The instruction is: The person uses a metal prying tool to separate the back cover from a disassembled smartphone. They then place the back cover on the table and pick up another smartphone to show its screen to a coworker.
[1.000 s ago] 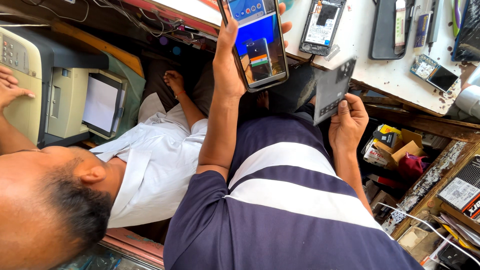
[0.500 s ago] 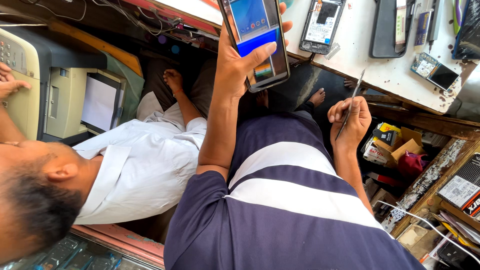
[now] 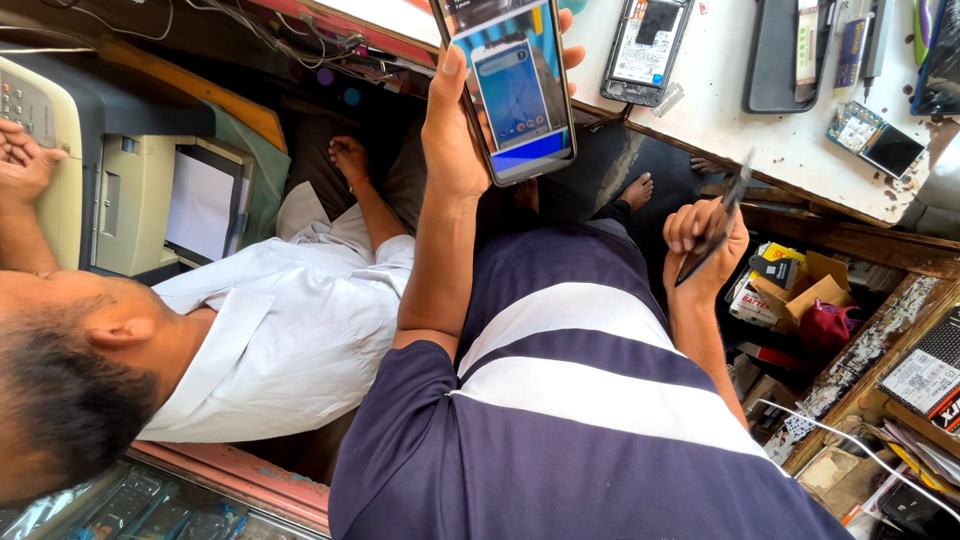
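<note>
My left hand [image 3: 455, 140] grips a lit smartphone [image 3: 512, 90], raised before the white counter's [image 3: 720, 130] near edge. My right hand [image 3: 705, 245] is closed on a thin dark panel [image 3: 715, 230], edge-on, lower right. A white-shirted person [image 3: 290, 330] sits at left, beside a printer [image 3: 130, 190].

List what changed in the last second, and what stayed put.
The right hand turned its flat dark panel from broadside to edge-on and lifted it slightly. The left hand kept its grip on the lit phone, tilting it a little. The seated person in the white shirt and the bench stayed put.
</note>
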